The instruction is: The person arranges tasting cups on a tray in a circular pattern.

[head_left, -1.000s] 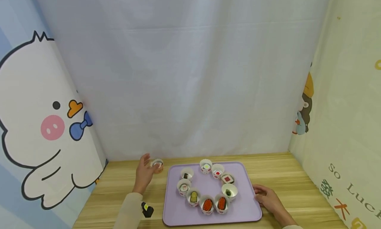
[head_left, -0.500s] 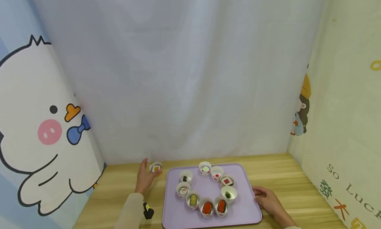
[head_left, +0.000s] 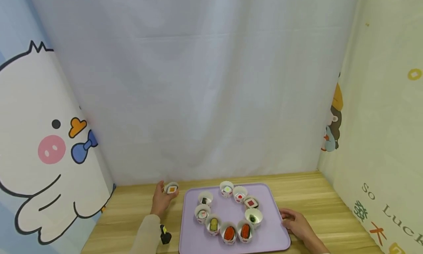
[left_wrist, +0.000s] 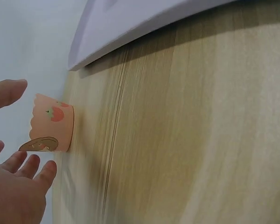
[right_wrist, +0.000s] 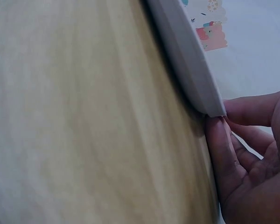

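Observation:
In the head view, a paper baking cup (head_left: 171, 188) stands on the table left of the tray. It holds a white, sushi-like piece with an orange square on top. My left hand (head_left: 161, 199) is around that cup, thumb on its near side. The left wrist view shows a pink cup (left_wrist: 53, 122) with a strawberry print between the spread thumb and loosely bent fingers; no grip on it shows. At the lilac tray's (head_left: 271, 239) right edge, my right hand (head_left: 295, 223) pinches the rim between thumb and index finger.
Several paper cups stand in a ring on the tray, each with a sushi-like piece: two orange-red ones (head_left: 229, 233) in front, a green-yellow one (head_left: 213, 224) beside them, others behind. A white curtain (head_left: 211, 100) hangs at the table's back edge. Printed curtains flank both sides.
My left thumb has drawn back from over the cup, so the piece inside now shows its orange square. The head view has tilted slightly. My right hand stays on the tray's edge.

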Tool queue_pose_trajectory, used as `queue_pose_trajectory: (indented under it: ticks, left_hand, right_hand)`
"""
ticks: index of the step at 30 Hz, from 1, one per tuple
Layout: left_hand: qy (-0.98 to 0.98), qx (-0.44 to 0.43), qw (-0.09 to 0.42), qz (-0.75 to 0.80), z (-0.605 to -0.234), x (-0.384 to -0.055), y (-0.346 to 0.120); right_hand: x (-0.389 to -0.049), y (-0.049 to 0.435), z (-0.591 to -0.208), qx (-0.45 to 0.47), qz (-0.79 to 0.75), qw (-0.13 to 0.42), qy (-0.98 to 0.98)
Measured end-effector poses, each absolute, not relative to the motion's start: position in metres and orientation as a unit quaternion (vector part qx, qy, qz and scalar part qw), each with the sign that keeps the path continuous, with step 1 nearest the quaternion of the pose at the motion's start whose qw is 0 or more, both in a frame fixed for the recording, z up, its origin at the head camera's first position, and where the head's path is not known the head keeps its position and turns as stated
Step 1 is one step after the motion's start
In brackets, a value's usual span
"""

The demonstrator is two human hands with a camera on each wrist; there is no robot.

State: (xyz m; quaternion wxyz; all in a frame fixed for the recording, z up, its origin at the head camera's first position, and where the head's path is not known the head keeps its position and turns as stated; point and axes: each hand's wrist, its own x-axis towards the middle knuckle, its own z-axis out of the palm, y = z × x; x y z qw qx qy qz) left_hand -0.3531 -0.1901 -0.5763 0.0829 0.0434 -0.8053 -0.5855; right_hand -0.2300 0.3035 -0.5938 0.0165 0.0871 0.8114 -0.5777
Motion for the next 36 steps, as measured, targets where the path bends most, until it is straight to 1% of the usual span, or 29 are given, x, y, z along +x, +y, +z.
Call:
queue_pose_trajectory:
  ticks: [5,12,17,24,36]
  left_hand:
    - [-0.825,0.025,0.083,-0.558,-0.582,-0.359,-0.189]
    - [-0.848,0.02,0.099,-0.521,-0.587,-0.366,-0.191]
    - [-0.86,0.01,0.089,-0.502,-0.593,-0.367,-0.194]
    - [-0.849,0.003,0.064,-0.525,-0.596,-0.363,-0.194]
    - [-0.866,-0.005,0.079,-0.494,-0.6,-0.363,-0.189]
  right_hand:
    - [-0.229,0.304,-0.596,0.092,-0.573,0.018,0.814]
    - [-0.231,0.304,-0.596,0.095,-0.572,0.018,0.814]
    - [-0.23,0.303,-0.597,0.092,-0.572,0.02,0.815]
    - [-0.23,0.302,-0.596,0.091,-0.571,0.024,0.815]
    - [-0.232,0.303,-0.594,0.107,-0.574,0.02,0.811]
